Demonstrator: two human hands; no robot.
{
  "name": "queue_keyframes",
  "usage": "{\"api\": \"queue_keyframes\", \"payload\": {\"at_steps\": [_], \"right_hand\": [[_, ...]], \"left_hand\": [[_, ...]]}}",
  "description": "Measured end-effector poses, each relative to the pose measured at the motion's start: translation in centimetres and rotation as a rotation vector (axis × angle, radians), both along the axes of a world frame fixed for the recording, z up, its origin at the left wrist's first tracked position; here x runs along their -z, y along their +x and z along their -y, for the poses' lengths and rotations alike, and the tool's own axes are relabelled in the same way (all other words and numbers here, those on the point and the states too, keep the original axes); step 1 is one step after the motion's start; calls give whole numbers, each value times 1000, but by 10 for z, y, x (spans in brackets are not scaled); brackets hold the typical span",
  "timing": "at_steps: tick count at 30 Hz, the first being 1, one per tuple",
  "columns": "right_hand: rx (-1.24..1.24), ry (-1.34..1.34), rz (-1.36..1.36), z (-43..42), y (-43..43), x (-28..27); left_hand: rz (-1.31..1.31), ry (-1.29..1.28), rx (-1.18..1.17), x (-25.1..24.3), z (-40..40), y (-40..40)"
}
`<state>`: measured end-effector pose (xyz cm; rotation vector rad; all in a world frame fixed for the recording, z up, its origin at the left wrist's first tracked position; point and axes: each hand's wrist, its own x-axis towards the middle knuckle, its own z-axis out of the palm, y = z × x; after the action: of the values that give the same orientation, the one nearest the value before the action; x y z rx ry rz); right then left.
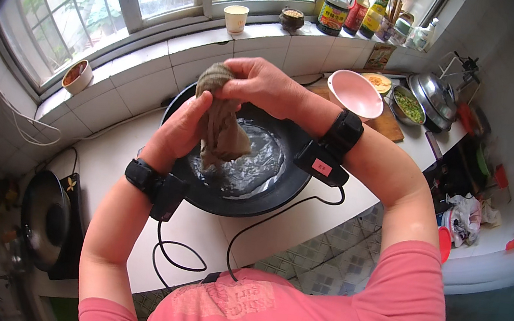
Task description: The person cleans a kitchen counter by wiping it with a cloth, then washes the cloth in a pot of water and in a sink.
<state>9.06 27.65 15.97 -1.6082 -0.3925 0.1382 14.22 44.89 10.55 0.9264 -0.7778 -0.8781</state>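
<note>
A wet brown-green cloth [224,131] hangs bunched between both my hands, over a large black basin [235,209] with clear water in it. My right hand [260,84] grips the cloth's gathered top. My left hand [183,123] holds it from the left, slightly lower, with the thumb raised against it. The cloth's lower end hangs down close to the water, which is rippled; whether it touches the water is hard to tell. Each wrist wears a black strapped device with a cable.
A pink bowl [356,94] rests by a wooden cutting board [385,124] at right, near a bowl of chopped greens [408,104]. A wok [45,219] stands at left. The windowsill holds a paper cup [235,18], a small pot [291,19] and sauce bottles [333,13]. Black cables cross the counter.
</note>
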Motion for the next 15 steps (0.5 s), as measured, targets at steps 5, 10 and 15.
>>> {"api": "queue_keyframes", "payload": {"at_steps": [5, 10, 15], "right_hand": [[132, 234, 46, -11, 9, -10], [335, 340, 111, -2, 13, -21], [353, 322, 190, -4, 21, -27]], "left_hand": [[-51, -56, 77, 6, -1, 0], [-113, 54, 145, 22, 3, -6], [-270, 104, 64, 36, -5, -5]]}}
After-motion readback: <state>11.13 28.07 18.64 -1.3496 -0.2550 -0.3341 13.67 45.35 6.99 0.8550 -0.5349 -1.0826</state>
